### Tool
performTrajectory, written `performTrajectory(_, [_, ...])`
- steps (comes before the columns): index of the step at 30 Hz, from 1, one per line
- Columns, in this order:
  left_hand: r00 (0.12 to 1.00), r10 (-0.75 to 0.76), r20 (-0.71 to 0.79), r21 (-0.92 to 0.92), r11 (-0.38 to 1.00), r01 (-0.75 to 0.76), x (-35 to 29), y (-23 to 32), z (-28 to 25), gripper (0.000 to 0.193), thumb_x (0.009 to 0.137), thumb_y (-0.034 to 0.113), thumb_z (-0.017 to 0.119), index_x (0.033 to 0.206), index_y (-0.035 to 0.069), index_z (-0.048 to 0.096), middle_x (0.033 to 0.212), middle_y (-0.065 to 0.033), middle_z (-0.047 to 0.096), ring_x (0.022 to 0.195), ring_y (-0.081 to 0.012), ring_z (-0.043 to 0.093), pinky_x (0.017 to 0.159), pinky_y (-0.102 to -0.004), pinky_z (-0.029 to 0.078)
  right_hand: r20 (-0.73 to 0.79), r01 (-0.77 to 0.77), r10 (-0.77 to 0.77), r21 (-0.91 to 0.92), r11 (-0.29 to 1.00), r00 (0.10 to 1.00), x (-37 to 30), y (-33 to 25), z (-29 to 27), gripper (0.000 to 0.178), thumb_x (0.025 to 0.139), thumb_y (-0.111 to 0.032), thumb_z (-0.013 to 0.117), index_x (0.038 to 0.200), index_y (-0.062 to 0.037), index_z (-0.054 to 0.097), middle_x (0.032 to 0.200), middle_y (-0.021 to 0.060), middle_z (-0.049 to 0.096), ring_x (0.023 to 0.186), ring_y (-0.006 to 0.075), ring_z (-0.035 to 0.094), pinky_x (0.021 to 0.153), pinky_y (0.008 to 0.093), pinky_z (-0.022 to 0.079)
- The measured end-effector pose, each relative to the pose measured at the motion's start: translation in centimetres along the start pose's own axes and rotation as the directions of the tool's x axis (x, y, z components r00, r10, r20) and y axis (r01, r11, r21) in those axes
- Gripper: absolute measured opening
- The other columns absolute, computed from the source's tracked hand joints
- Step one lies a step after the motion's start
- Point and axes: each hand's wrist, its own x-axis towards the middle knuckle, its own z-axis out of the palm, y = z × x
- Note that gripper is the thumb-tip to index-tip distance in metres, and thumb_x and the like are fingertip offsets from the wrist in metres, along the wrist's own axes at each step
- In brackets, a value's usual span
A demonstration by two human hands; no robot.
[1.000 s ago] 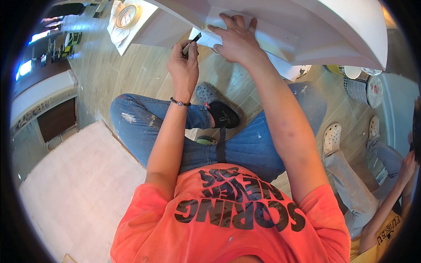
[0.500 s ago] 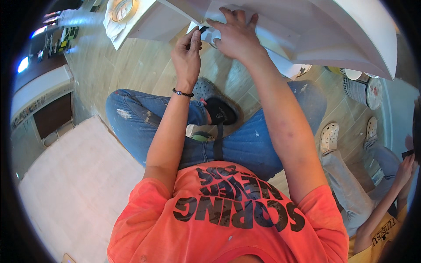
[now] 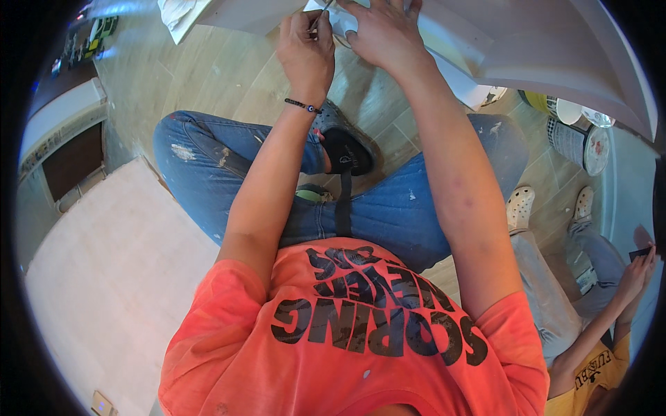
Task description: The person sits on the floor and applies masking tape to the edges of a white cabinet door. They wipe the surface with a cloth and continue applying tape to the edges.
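Note:
My left hand (image 3: 305, 59), with a beaded bracelet on the wrist, pinches a small thin dark piece (image 3: 317, 23) between thumb and fingers. Its exact kind does not show. The pinch is close to the inner edge of a white piece of furniture (image 3: 451, 73) with open compartments. Just right of it, my right hand (image 3: 388, 38) holds nothing; its fingers are spread over the white panel and partly cut off by the top of the view.
A white board (image 3: 111, 291) lies at the left. Paint buckets (image 3: 576, 142) stand right of the furniture. At the lower right a seated person (image 3: 596, 340) in a yellow shirt holds a small dark piece (image 3: 639, 252). Wood-look floor (image 3: 201, 76) stretches below the furniture.
The whole view has shifted, so the furniture and both hands appear higher. My left hand has turned, its back now more toward me, and the dark piece shows as a thin edge.

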Motion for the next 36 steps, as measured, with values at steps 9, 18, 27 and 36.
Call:
performTrajectory(9, [0.991,0.135,-0.015,0.028,0.991,-0.134,1.0,-0.5,1.3,0.013,0.093,0.013,0.075,0.094,0.002,0.07,0.087,-0.0134,0.07,0.075,-0.0301,0.072,0.069,-0.039,0.057,-0.044,0.024,-0.024,-0.018,1.0,0.999,0.2,0.1,0.5,0.051,0.096,-0.023,0.061,0.146,-0.0167,0.061,0.159,0.0181,0.043,0.147,0.0375,0.035,0.122,0.0718,0.016])
performTrajectory(18, [0.987,0.156,0.026,0.036,0.987,-0.157,1.6,-0.7,1.3,0.013,0.092,0.013,0.076,0.095,0.001,0.071,0.088,-0.0138,0.07,0.075,-0.0277,0.072,0.068,-0.0373,0.057,-0.03,0.024,-0.024,-0.004,1.0,0.999,-0.1,-0.1,-0.2,0.048,0.1,-0.029,0.058,0.147,-0.0159,0.06,0.159,0.0185,0.043,0.147,0.0383,0.035,0.122,0.072,0.017])
performTrajectory(27, [0.99,0.135,0.05,0.013,0.991,-0.136,1.6,-0.6,1.2,0.014,0.094,0.012,0.075,0.097,0.0,0.07,0.089,-0.0152,0.07,0.075,-0.0284,0.071,0.07,-0.0377,0.057,-0.007,0.01,-0.01,0.001,1.0,1.0,0.0,-0.3,-0.4,0.049,0.102,-0.031,0.057,0.149,-0.0164,0.058,0.16,0.0184,0.042,0.146,0.0386,0.036,0.122,0.0714,0.017])
performTrajectory(36, [0.989,0.14,0.048,0.017,0.99,-0.141,1.8,-0.5,1.1,0.013,0.093,0.012,0.075,0.095,0.001,0.07,0.089,-0.0149,0.07,0.076,-0.0298,0.071,0.07,-0.0386,0.056,-0.002,0.012,-0.012,-0.012,1.0,1.0,0.0,-0.3,-0.5,0.051,0.1,-0.028,0.058,0.15,-0.0168,0.057,0.16,0.0186,0.042,0.146,0.0389,0.035,0.122,0.0713,0.017])
